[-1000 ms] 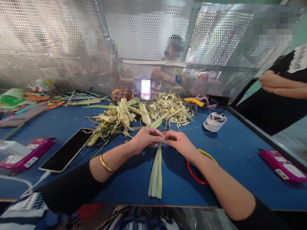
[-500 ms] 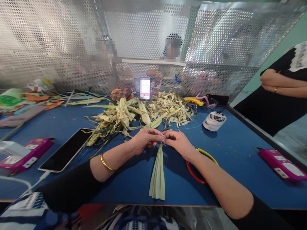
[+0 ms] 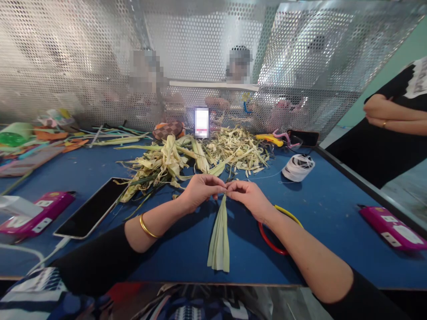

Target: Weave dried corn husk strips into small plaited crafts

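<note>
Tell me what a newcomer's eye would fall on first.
Likely the pale, husk-like fan, front and centre, its narrow top where the left hand and right hand meet. Next, perhaps, the glowing screen behind the heaped leafy strips. The magenta packet at far right stands out against the blue table.

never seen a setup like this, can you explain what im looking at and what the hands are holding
There's no machine: a person works with two bare hands, filmed by a camera worn on that person's head, looking forward and down. The left hand and right hand meet at the fingertips, together holding the narrow top of a pleated pale leaf that fans out below. On the blue table, beyond the hands, lie loose husk-like leaves and a shredded pile. A white spool of thread sits to the right, a dark-screened phone to the left. Other people show behind the perforated screen.
</note>
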The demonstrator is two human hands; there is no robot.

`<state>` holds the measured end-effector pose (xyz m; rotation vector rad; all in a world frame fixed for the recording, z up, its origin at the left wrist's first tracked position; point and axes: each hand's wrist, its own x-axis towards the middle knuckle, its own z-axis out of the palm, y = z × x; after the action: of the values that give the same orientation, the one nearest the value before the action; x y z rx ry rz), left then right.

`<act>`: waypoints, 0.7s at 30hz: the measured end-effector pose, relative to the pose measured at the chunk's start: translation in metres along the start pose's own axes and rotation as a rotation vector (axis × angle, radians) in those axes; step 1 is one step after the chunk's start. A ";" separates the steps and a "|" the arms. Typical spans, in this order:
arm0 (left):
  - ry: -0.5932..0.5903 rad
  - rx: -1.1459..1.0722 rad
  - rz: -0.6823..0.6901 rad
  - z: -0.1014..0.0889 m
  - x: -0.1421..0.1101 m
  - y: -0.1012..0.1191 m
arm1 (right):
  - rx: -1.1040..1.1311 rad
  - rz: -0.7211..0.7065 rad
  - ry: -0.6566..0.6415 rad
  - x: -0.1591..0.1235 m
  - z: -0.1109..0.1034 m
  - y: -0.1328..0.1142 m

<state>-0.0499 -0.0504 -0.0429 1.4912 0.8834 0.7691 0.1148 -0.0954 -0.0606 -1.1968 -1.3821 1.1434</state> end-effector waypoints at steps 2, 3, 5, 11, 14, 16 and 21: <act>-0.002 0.032 0.038 0.000 0.000 0.000 | 0.007 0.004 0.005 0.000 0.000 0.000; 0.000 0.047 0.064 0.000 0.000 0.000 | 0.012 0.006 0.009 0.000 0.000 0.000; 0.004 0.081 0.125 0.000 0.000 -0.001 | 0.026 0.006 0.013 0.000 0.000 0.000; 0.072 0.369 0.339 -0.003 0.000 -0.009 | 0.042 -0.005 0.013 0.000 0.000 0.001; 0.133 0.594 0.558 -0.004 0.000 -0.013 | 0.002 -0.041 0.010 0.000 0.000 0.003; 0.147 0.752 0.701 -0.004 0.000 -0.016 | -0.062 -0.087 0.007 0.000 0.000 0.004; 0.169 1.005 0.802 -0.004 -0.002 -0.017 | -0.168 -0.159 0.019 0.000 0.001 0.006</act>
<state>-0.0560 -0.0498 -0.0596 2.7966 0.8198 1.1015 0.1148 -0.0947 -0.0663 -1.1880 -1.5542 0.9170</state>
